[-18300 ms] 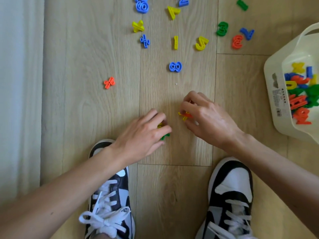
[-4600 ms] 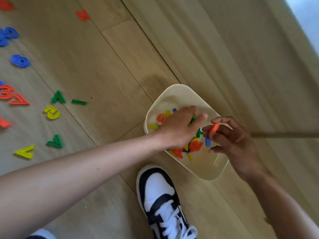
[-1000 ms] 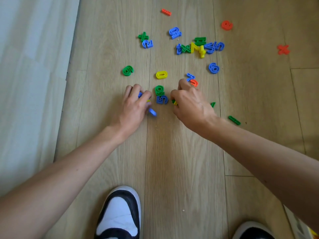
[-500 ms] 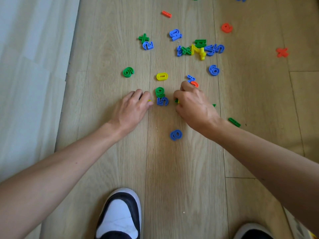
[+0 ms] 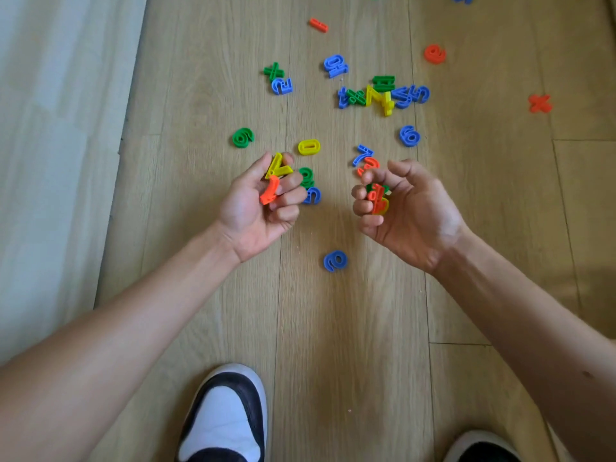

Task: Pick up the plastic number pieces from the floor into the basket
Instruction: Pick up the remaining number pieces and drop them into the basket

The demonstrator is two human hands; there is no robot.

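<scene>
Between curled fingers of the left hand a yellow piece and an orange piece are gripped; orange and green pieces are clamped in bent fingers of the right hand; bare floor is left between the fingertips; beyond them a yellow 0 and a green 6 can be read; a white edge is seen left of the left fingers.

a black-and-white sneaker shows at the bottom edge, its white toe forward; a second sneaker peeks in at bottom right. a pale white surface runs down the left side.
</scene>
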